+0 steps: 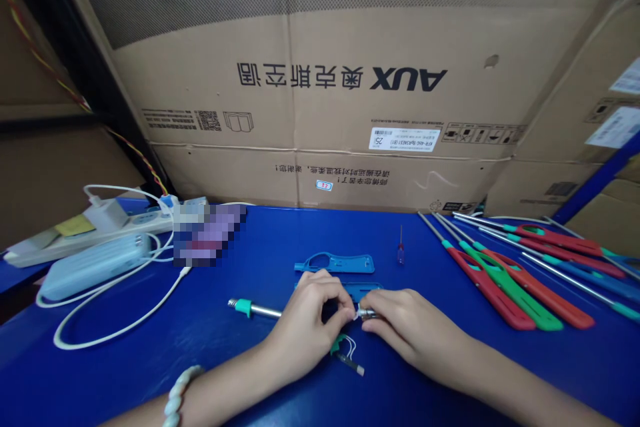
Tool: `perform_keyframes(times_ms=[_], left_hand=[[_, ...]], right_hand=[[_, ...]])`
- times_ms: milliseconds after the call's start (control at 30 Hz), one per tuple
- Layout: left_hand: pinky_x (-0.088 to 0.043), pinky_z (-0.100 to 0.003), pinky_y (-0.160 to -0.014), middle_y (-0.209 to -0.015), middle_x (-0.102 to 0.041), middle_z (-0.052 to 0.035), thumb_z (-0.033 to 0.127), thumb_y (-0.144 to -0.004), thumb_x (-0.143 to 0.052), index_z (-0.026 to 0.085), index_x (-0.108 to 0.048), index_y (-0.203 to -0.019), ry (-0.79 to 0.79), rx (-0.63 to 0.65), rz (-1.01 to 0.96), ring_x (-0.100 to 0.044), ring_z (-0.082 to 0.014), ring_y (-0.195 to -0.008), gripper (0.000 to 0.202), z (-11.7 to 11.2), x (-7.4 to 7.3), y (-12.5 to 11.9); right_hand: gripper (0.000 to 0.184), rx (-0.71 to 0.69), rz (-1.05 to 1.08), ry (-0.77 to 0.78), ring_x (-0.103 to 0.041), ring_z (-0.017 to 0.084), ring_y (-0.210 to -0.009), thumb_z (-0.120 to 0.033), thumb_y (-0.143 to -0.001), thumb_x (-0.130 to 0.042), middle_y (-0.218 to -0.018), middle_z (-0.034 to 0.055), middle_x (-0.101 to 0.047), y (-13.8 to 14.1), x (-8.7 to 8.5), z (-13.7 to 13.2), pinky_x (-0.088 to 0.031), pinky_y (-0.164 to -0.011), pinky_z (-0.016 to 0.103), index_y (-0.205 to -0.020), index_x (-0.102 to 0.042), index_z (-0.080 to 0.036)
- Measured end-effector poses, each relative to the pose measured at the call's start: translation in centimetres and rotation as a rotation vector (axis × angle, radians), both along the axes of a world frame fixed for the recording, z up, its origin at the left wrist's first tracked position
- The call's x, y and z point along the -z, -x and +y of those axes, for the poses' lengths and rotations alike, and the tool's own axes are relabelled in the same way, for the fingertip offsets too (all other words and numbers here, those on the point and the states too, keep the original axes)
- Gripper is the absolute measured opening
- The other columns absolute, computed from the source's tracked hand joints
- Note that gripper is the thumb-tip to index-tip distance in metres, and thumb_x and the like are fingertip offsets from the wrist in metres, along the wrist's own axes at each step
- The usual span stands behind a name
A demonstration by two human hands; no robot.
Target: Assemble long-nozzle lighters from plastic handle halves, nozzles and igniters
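Note:
My left hand (316, 310) pinches a small whitish translucent piece (357, 313) between thumb and forefinger. Meeting it from the other side, a small metallic cylinder (369, 313) is pinched by my right hand (407, 322). Below my fingertips lies a dark grey part (351, 365) with thin white wires, beside a bit of green plastic (336, 345). A metal tube (265, 311) with a green end piece (243, 307) runs under my left hand. Behind the hands rests one blue casing half (345, 264); a second blue casing piece (367, 291) is partly hidden by my fingers.
Several long-necked lighters (500, 290) lie at the right. A small screwdriver (401, 253) lies farther back. At the left are a power bank (97, 267), a white cable (125, 333), a power strip (145, 219) and a blurred-out object (213, 233). A large cardboard box (325, 107) stands behind.

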State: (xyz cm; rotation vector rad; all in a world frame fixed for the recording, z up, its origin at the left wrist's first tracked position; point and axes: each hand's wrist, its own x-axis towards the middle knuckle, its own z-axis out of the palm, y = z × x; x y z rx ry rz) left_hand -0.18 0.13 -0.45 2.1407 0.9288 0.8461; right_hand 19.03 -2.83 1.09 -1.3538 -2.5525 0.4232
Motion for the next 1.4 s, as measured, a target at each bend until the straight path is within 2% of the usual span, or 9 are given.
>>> perform_keyframes(times_ms=[300, 400, 500, 633, 733, 833, 1033, 1200, 1400], left_hand=[[-0.033, -0.034, -0.082, -0.074, -0.066, 0.0018, 0.011, -0.083, -0.062, 0.018, -0.062, -0.068, 0.019, 0.016, 0.092, -0.056, -0.0184, -0.081, 0.017, 0.2, -0.3, 0.1], [-0.033, -0.036, -0.086, -0.083, -0.069, 0.0014, 0.013, -0.082, -0.065, 0.021, -0.067, -0.079, 0.011, 0.045, 0.125, -0.057, -0.0201, -0.087, 0.008, 0.9, -1.7, 0.7], [-0.035, -0.037, -0.09, -0.094, -0.069, -0.0004, 0.017, -0.083, -0.065, 0.022, -0.067, -0.092, -0.055, 0.037, 0.084, -0.057, -0.0207, -0.093, 0.01, 1.8, -3.6, 1.8], [-0.041, -0.032, -0.081, -0.089, -0.067, -0.0009, 0.018, -0.086, -0.06, 0.02, -0.066, -0.088, -0.052, 0.062, 0.163, -0.059, -0.0187, -0.086, 0.006, 2.4, -4.9, 3.5], [-0.041, -0.03, -0.075, -0.082, -0.065, 0.0, 0.016, -0.085, -0.06, 0.019, -0.066, -0.083, -0.101, 0.15, 0.377, -0.059, -0.0174, -0.078, 0.007, 2.5, -4.6, 4.8], [-0.041, -0.028, -0.073, -0.085, -0.065, -0.0001, 0.013, -0.084, -0.06, 0.02, -0.065, -0.087, -0.154, 0.277, 0.488, -0.059, -0.0175, -0.08, 0.01, 2.5, -4.2, 6.0], [-0.041, -0.024, -0.068, -0.087, -0.062, 0.0005, 0.005, -0.082, -0.056, 0.021, -0.062, -0.089, -0.127, 0.327, 0.503, -0.059, -0.0162, -0.08, 0.019, 2.0, -3.3, 6.8], [-0.043, -0.023, -0.069, -0.089, -0.06, -0.0005, 0.005, -0.084, -0.052, 0.022, -0.062, -0.092, -0.116, 0.355, 0.483, -0.059, -0.0163, -0.082, 0.021, 1.3, -2.9, 6.3], [-0.045, -0.023, -0.075, -0.1, -0.058, -0.0009, 0.003, -0.088, -0.048, 0.031, -0.058, -0.117, -0.128, 0.396, 0.491, -0.059, -0.0156, -0.085, 0.042, 0.7, -3.3, 6.2]], right_hand=[[0.015, 0.002, -0.025, 0.014, -0.062, 0.018, -0.07, -0.022, -0.094, -0.048, -0.08, 0.0026, -0.065, 0.1, 0.0, 0.3, -0.038, -0.061, 0.026, -0.084, -0.058, -0.018], [0.013, 0.002, -0.01, 0.012, -0.061, 0.017, -0.071, -0.024, -0.094, -0.049, -0.082, 0.0028, -0.065, -0.1, -0.5, 0.3, -0.039, -0.062, 0.025, -0.088, -0.059, -0.018], [0.011, 0.019, -0.014, -0.007, -0.058, 0.016, -0.068, -0.026, -0.093, -0.051, -0.081, 0.0016, -0.064, -0.3, -1.0, 0.2, -0.038, -0.061, 0.025, -0.092, -0.059, -0.018], [0.012, 0.028, -0.032, -0.017, -0.06, 0.017, -0.069, -0.027, -0.091, -0.056, -0.084, 0.0013, -0.065, -0.4, -0.9, 0.5, -0.039, -0.061, 0.025, -0.1, -0.058, -0.02], [0.012, 0.025, -0.04, -0.022, -0.063, 0.019, -0.078, -0.023, -0.092, -0.054, -0.09, 0.0025, -0.067, -0.4, -0.4, 0.9, -0.041, -0.066, 0.027, -0.103, -0.058, -0.021], [0.01, 0.026, -0.062, -0.042, -0.064, 0.021, -0.08, -0.021, -0.092, -0.052, -0.09, 0.0032, -0.067, -0.4, 0.2, 1.2, -0.042, -0.067, 0.027, -0.1, -0.058, -0.02], [0.015, -0.025, -0.109, -0.106, -0.061, 0.018, -0.069, -0.017, -0.094, -0.044, -0.079, 0.002, -0.064, -0.4, 0.9, 1.4, -0.039, -0.062, 0.026, -0.085, -0.056, -0.019], [0.016, -0.082, -0.13, -0.131, -0.058, 0.016, -0.066, -0.016, -0.094, -0.042, -0.077, 0.0011, -0.062, -1.1, 0.6, 1.7, -0.036, -0.06, 0.026, -0.084, -0.055, -0.02], [0.014, -0.087, -0.132, -0.106, -0.057, 0.015, -0.065, -0.015, -0.092, -0.045, -0.075, -0.0004, -0.06, -1.5, 0.2, 1.8, -0.034, -0.059, 0.025, -0.082, -0.052, -0.02]])
